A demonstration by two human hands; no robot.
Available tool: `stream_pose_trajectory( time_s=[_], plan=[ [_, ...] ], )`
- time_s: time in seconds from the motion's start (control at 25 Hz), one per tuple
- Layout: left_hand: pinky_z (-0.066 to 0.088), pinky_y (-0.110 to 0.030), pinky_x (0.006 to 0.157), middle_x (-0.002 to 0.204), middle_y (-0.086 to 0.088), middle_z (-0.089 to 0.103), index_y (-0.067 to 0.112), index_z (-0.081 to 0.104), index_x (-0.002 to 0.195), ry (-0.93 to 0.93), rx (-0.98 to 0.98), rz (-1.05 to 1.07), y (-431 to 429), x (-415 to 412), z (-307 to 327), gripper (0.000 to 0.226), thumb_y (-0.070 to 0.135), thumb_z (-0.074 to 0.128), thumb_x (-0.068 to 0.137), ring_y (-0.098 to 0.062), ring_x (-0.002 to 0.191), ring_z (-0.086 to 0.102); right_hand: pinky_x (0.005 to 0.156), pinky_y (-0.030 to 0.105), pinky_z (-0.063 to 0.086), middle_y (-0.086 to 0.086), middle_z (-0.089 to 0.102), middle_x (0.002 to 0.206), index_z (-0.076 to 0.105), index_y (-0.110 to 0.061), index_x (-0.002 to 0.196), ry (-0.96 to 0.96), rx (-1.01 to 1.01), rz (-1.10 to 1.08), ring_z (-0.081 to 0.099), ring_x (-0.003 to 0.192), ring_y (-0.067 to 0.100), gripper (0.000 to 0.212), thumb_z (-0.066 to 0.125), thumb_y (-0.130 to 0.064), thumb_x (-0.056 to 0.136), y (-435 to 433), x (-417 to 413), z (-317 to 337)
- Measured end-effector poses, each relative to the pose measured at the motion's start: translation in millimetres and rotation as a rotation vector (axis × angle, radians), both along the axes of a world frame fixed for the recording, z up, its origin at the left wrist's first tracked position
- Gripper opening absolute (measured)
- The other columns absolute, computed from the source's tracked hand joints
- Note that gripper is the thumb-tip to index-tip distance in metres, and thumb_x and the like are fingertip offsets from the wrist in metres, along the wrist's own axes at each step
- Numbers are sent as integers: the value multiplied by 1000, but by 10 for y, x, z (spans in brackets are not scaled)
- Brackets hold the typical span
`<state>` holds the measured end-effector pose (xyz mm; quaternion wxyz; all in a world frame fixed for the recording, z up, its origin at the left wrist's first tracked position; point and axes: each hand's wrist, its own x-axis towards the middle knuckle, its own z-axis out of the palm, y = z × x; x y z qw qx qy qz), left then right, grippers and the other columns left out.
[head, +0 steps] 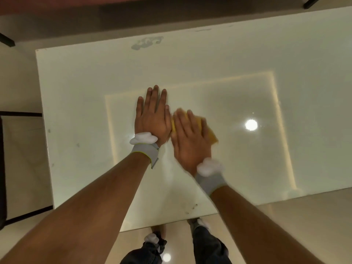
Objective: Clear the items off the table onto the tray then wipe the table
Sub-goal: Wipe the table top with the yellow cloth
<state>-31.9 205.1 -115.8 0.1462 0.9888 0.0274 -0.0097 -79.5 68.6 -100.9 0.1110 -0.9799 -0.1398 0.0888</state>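
The left hand point(152, 115) lies flat on the white tabletop point(76, 92), fingers straight, holding nothing. Just beside it, the right hand point(190, 134) presses flat on a yellow cloth point(211, 136) near the middle. A gray smudge point(146, 43) sits by the far edge.

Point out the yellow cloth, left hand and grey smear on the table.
yellow cloth point(213, 137): head view, exposed right corner.
left hand point(152, 119): head view, back of hand.
grey smear point(146, 43): head view, middle of patch.
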Motion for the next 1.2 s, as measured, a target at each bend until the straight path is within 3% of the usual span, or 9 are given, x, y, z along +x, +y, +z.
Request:
stream_pose_trajectory(
  time_s=[0.12, 0.28, 0.36, 0.48, 0.6, 0.72, 0.84, 1.08, 1.2],
  plan=[
    [11, -42, 120, 157, -8, 26, 16, 29, 149, -12, 2, 4, 36, -12, 14, 49, 29, 25, 101, -21, 146, 18, 117, 51, 17, -1, 21, 159, 26, -19, 152, 41, -42, 120, 22, 147, 25, 53, 21, -39, 103, -525, -692, 49],
    [8, -40, 120, 157, -7, 26, 17, 29, 149, -29, 3, 2, 40, -13, -56, 49, 30, 25, 102, -21, 147, 17, 118, 51, 8, -1, 16, 161, 19, -17, 153, 29, -23, -328, 14, 148, 24, 58, 14, -42, 101, -789, 289, -75],
    [7, -40, 119, 157, -8, 26, 16, 29, 149, -31, -7, -6, 18, -19, -61, 50, 31, 24, 102, -21, 147, 17, 118, 52, 5, -1, 16, 161, 19, -16, 154, 11, -8, -371, 11, 149, 24, 57, 21, -40, 102, -536, 436, -71],
    [11, -41, 119, 155, -10, 29, 14, 34, 147, -33, -31, 5, 39, -90, 23, 50, 34, 24, 102, -23, 145, 22, 115, 56, 20, 3, 27, 158, 28, -14, 151, -77, -52, 77, 23, 146, 30, 56, 33, -37, 101, -351, -476, -31],
    [17, -43, 118, 153, -13, 33, 12, 39, 145, -71, -30, -120, -133, -539, 109, 49, 32, 28, 101, -27, 143, 28, 119, 48, 9, 0, 21, 159, 13, -19, 155, 9, -81, 459, 23, 146, 26, 57, 27, -39, 103, -808, -1187, 12],
    [17, -41, 117, 152, -14, 34, 11, 39, 145, -60, -27, -198, -268, -926, 67, 48, 28, 27, 101, -28, 142, 30, 118, 45, 4, -2, 22, 158, 10, -24, 154, -11, -74, 27, 28, 144, 26, 54, 14, -42, 103, -1049, -712, -68],
    [15, -42, 117, 153, -12, 33, 12, 36, 146, -41, 12, -201, -241, -932, -29, 48, 24, 30, 100, -28, 143, 28, 118, 48, 6, -3, 22, 160, 24, -19, 153, -47, -36, -392, 17, 148, 23, 54, 24, -39, 102, -760, -368, -81],
    [10, -41, 120, 157, -10, 25, 15, 29, 149, 51, 40, -199, -280, -983, 36, 49, 23, 29, 101, -24, 146, 18, 120, 49, 9, -2, 21, 159, 27, -19, 152, 21, -60, 200, 20, 147, 24, 52, 30, -36, 103, -858, -1579, -8],
    [10, -41, 120, 158, -10, 22, 15, 26, 150, 66, 62, -205, -273, -988, 16, 50, 24, 27, 100, -24, 147, 17, 119, 45, 8, -3, 25, 158, 29, -20, 151, 15, -31, -115, 23, 146, 23, 50, 29, -35, 103, -910, -1432, -49]
  ],
)
